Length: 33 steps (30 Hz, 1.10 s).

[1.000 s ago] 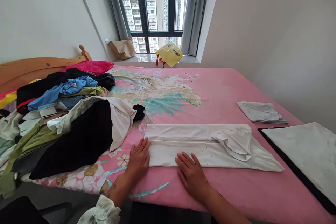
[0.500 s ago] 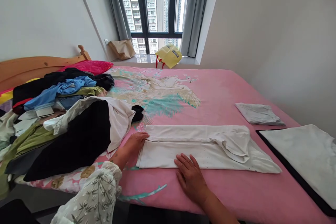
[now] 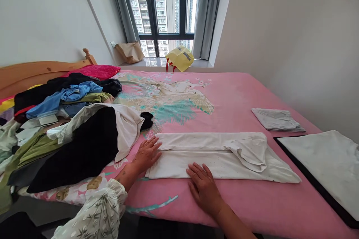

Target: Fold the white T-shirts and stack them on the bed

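A white garment (image 3: 179, 162), folded lengthwise into a long strip, lies flat on the pink bedspread (image 3: 232, 93). One part of it, perhaps a sleeve, is folded back near its right end. My left hand (image 3: 147, 152) is at the strip's left end, fingers spread over its edge and holding nothing. On the front edge of the cloth rests my right hand (image 3: 202, 186), flat with fingers stretched out. Small dark specks show on the fabric beside it.
A heap of mixed clothes (image 3: 75, 149) covers the left side of the bed. To the right lie a folded grey garment (image 3: 276, 120) and a white cloth (image 3: 325, 157) on a black one. A yellow bag (image 3: 181, 58) and a brown paper bag (image 3: 130, 52) stand by the window.
My left hand has lifted its grip from the garment's left edge and spread its fingers, shifting slightly up and right. My right hand has stayed in place.
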Available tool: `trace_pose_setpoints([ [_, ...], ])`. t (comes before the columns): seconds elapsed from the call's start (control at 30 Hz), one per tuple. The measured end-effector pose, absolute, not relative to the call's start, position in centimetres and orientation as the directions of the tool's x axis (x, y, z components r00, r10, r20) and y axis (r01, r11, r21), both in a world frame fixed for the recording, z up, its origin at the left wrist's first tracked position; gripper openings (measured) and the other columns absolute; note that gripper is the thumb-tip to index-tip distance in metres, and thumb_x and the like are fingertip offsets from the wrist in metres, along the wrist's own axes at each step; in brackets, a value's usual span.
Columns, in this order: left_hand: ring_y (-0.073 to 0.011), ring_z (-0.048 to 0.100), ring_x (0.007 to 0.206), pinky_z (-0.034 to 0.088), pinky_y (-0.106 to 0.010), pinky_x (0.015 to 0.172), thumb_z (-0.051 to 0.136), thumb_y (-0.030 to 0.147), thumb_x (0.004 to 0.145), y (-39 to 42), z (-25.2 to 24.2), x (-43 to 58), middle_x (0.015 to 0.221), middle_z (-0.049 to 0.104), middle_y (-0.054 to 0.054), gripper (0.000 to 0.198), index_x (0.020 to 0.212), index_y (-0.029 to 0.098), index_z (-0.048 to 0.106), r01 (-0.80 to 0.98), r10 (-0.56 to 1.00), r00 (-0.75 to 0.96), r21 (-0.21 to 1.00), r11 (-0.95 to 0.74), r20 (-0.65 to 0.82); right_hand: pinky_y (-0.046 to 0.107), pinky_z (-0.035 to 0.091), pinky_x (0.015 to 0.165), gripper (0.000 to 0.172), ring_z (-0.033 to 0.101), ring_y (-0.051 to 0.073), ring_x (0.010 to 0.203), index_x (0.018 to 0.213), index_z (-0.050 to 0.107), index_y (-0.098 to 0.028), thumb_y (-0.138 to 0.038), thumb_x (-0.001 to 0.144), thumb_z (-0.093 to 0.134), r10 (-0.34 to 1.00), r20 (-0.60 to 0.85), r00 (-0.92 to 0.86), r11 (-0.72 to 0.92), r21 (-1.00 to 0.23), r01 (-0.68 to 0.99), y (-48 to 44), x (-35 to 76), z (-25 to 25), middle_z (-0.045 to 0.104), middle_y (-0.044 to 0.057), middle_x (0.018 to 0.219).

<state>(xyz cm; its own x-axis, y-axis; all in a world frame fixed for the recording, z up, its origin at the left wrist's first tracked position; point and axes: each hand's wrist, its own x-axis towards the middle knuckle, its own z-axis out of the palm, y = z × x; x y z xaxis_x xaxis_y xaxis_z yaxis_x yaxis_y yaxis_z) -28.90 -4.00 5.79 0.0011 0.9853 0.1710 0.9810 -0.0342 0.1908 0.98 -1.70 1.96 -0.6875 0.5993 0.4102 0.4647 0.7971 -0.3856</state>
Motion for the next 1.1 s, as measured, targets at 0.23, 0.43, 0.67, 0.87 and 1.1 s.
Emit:
trace_pose_setpoints([
  [0.23, -0.0266, 0.041, 0.128, 0.032, -0.051, 0.103, 0.036, 0.021, 0.087, -1.5, 4.0, -28.4, 0.135, 0.050, -0.010, 0.040, 0.120, 0.020, 0.057, 0.953, 0.964, -0.250, 0.196, 0.229, 0.089, 0.050, 0.026, 0.108, 0.038, 0.042, 0.022, 0.126, 0.124, 0.053, -0.022, -0.019, 0.088, 0.043, 0.582, 0.383, -0.718, 0.808, -0.371, 0.458, -1.5, 1.1, 1.8, 0.054, 0.006, 0.129],
  [0.43, -0.0151, 0.040, 0.128, 0.029, -0.034, 0.108, 0.035, 0.014, 0.083, 1.1, 4.5, -28.5, 0.134, 0.051, -0.004, 0.044, 0.119, 0.022, 0.058, 0.963, 0.979, -0.179, 0.219, 0.154, 0.095, 0.049, 0.027, 0.107, 0.035, 0.044, 0.022, 0.124, 0.120, 0.056, -0.023, -0.020, 0.087, 0.045, 0.615, 0.395, -0.682, 0.783, -0.411, 0.467, -1.7, 0.8, 2.0, 0.056, 0.006, 0.127],
  [0.67, -0.0235, 0.024, 0.138, 0.017, -0.051, 0.109, 0.026, 0.033, 0.090, 1.3, 1.7, -28.0, 0.147, 0.032, -0.009, 0.052, 0.139, 0.018, 0.035, 0.948, 0.986, -0.169, 0.273, 0.162, 0.002, 0.039, 0.034, 0.102, 0.033, 0.046, 0.020, 0.120, 0.114, 0.057, -0.020, -0.017, 0.083, 0.044, 0.636, 0.491, -0.595, 0.771, -0.370, 0.519, 0.9, 2.9, 3.7, 0.058, 0.007, 0.120],
  [0.87, -0.0191, 0.011, 0.141, 0.008, -0.046, 0.112, 0.022, 0.042, 0.090, 1.3, 1.4, -28.2, 0.152, 0.019, -0.003, 0.058, 0.143, 0.019, 0.025, 0.955, 0.977, -0.193, 0.213, 0.209, -0.091, 0.050, 0.018, 0.106, 0.048, 0.032, 0.029, 0.129, 0.121, 0.051, -0.017, -0.019, 0.073, 0.055, 0.811, 0.473, -0.346, 0.468, -0.169, 0.867, 8.9, 8.0, 5.4, 0.048, 0.011, 0.132],
  [1.1, -0.0206, 0.009, 0.141, 0.008, -0.046, 0.112, 0.028, 0.046, 0.088, 1.2, 1.7, -28.1, 0.153, 0.015, -0.004, 0.063, 0.144, 0.019, 0.022, 0.965, 0.977, -0.180, 0.170, 0.199, -0.117, 0.049, 0.008, 0.107, 0.029, 0.051, 0.021, 0.096, 0.093, 0.066, -0.023, -0.008, 0.076, 0.047, 0.835, 0.230, -0.500, 0.509, 0.023, 0.860, 13.4, 10.3, 5.6, 0.063, 0.005, 0.091],
])
